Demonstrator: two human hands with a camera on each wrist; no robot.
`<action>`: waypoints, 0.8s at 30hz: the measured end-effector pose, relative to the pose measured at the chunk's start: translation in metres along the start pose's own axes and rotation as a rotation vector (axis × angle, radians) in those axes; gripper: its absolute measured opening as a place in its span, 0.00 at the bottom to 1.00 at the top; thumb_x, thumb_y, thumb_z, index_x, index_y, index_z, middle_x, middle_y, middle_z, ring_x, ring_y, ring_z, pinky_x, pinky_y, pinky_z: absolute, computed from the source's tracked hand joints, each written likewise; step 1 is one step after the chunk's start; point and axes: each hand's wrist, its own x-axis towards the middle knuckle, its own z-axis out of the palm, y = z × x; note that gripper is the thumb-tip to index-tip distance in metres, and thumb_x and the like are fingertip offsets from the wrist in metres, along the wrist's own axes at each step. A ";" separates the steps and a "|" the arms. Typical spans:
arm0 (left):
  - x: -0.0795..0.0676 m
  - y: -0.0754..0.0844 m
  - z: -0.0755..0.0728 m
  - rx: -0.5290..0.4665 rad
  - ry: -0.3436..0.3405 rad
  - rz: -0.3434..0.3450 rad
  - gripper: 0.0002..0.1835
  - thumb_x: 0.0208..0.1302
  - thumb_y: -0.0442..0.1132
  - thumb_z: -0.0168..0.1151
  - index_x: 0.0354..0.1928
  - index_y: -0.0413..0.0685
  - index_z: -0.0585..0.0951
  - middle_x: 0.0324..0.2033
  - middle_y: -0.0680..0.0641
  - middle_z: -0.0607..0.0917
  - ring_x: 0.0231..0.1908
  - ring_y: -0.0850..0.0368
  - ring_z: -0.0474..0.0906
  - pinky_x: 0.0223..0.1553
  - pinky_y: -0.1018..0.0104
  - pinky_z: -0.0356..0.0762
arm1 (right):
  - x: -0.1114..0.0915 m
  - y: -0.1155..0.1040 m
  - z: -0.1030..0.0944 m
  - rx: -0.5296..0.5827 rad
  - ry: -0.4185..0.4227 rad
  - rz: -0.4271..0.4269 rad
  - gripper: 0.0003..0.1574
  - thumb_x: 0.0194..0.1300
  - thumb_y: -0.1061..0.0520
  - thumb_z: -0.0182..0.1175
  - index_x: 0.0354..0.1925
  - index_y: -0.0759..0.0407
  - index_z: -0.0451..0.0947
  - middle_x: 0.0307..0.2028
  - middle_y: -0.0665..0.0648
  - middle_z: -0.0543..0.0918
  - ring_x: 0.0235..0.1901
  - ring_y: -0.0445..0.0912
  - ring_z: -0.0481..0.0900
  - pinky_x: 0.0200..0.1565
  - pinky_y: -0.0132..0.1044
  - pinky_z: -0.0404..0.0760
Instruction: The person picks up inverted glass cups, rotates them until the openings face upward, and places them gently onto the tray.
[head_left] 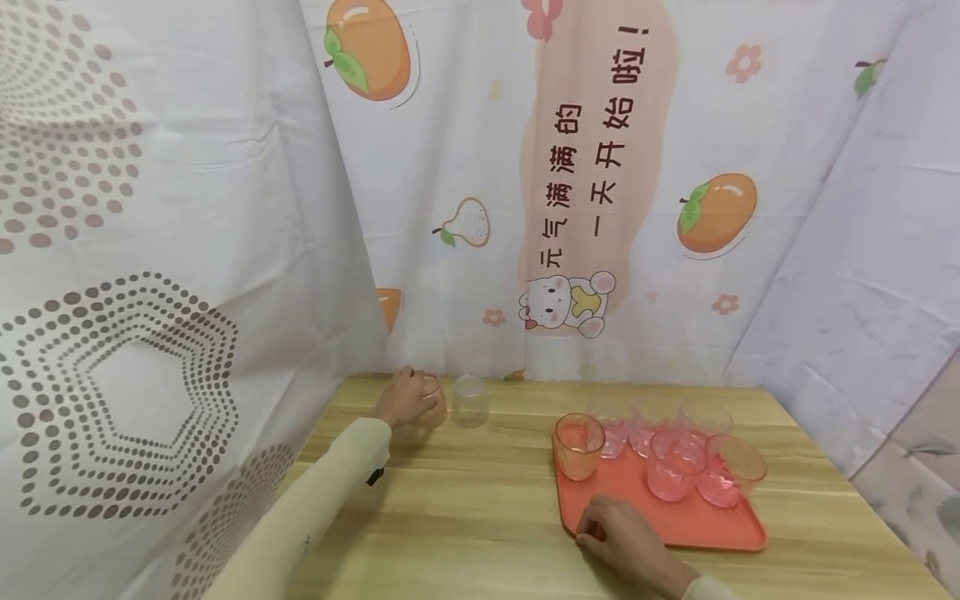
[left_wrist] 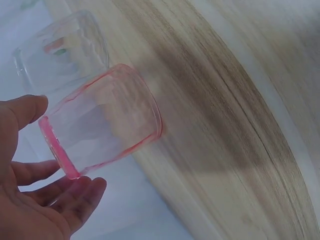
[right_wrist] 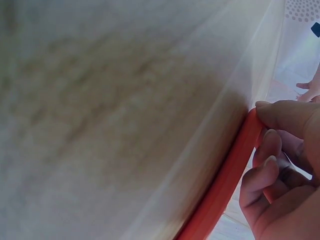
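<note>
At the far left of the table, my left hand (head_left: 406,397) holds a pink-tinted clear cup (left_wrist: 107,117) by its base. The cup stands upside down, its wide rim toward the wood; thumb and fingers lie on opposite sides of the thick pink base. Just right of it stands a colourless clear cup (head_left: 471,406). My right hand (head_left: 626,540) is at the near left corner of a red-orange tray (head_left: 618,485). Its thumb and curled fingers pinch the tray's rim (right_wrist: 220,195) in the right wrist view.
An amber cup (head_left: 579,450) stands at the tray's left side. Several pink and clear cups, among them a pink cup (head_left: 675,468), crowd the tray's back and right. Behind the wooden table (head_left: 465,508) hangs a printed curtain (head_left: 450,167); another curtain (head_left: 187,250) borders the left.
</note>
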 end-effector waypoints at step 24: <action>0.003 -0.004 0.011 0.084 0.051 0.011 0.37 0.64 0.50 0.59 0.56 0.18 0.67 0.48 0.24 0.72 0.51 0.30 0.67 0.49 0.45 0.73 | 0.001 -0.002 0.001 0.018 -0.017 0.016 0.08 0.54 0.53 0.70 0.26 0.43 0.79 0.25 0.37 0.70 0.26 0.31 0.70 0.27 0.28 0.70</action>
